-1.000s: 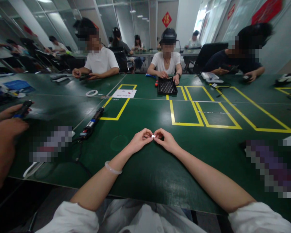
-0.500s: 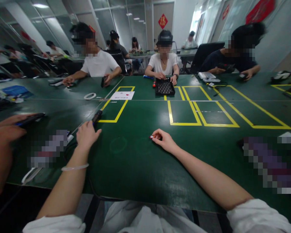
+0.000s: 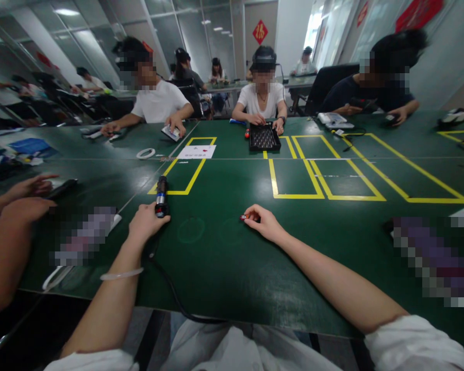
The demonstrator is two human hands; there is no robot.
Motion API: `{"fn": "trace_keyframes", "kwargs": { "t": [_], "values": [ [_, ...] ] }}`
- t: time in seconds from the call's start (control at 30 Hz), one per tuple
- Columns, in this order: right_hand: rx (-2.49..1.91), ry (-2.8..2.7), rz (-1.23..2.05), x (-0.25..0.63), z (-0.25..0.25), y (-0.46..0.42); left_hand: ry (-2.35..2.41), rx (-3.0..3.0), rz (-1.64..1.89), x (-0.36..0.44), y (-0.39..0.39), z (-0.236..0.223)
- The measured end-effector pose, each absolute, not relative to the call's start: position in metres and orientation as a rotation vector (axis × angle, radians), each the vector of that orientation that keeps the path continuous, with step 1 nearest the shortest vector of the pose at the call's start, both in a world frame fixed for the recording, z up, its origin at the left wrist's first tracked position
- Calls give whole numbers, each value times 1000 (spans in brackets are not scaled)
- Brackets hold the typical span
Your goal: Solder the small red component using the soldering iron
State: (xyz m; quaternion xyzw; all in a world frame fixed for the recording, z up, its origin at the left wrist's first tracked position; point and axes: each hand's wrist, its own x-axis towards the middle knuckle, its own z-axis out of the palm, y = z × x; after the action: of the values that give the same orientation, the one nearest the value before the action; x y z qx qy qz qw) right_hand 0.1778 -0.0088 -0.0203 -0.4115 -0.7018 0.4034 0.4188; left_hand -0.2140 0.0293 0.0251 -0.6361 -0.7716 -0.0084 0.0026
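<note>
My left hand [image 3: 146, 222] is closed around the near end of a black flashlight [image 3: 161, 193] with silver and blue bands. The flashlight points away from me, its far end over the yellow tape. My right hand [image 3: 266, 223] rests on the green table [image 3: 216, 273], thumb and fingers pinched on a small red-and-white piece [image 3: 243, 218]. Most of that piece is hidden, so its kind is unclear. A black cable [image 3: 170, 288] runs from beside my left wrist over the table's front edge.
Yellow tape outlines [image 3: 297, 196] mark the table, with a white printed sheet [image 3: 197, 151] on one. Opposite, a person handles a black tray [image 3: 264, 138]. Another person's arms [image 3: 15, 221] reach in from the left. Blurred-out objects [image 3: 85, 237] lie at both sides, and a white cable ring [image 3: 145, 153] lies farther back.
My left hand has moved slightly right and nearer with the flashlight, which has turned more straight ahead. The black cable has shifted right. My right hand has barely moved.
</note>
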Motion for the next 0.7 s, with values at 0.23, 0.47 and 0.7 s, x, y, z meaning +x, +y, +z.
{"fn": "trace_keyframes", "kwargs": {
  "t": [0.23, 0.47, 0.7],
  "values": [
    [-1034, -1772, 991, 178, -25, -7, -2193, -2187, -80, -115, 10, 27],
    [-1061, -1724, 942, 178, -30, -4, -1920, -2381, -168, -22, -10, 24],
    [-1151, -1715, 798, 183, -33, 0, -1795, -2539, -250, 18, -17, 21]
  ]
}}
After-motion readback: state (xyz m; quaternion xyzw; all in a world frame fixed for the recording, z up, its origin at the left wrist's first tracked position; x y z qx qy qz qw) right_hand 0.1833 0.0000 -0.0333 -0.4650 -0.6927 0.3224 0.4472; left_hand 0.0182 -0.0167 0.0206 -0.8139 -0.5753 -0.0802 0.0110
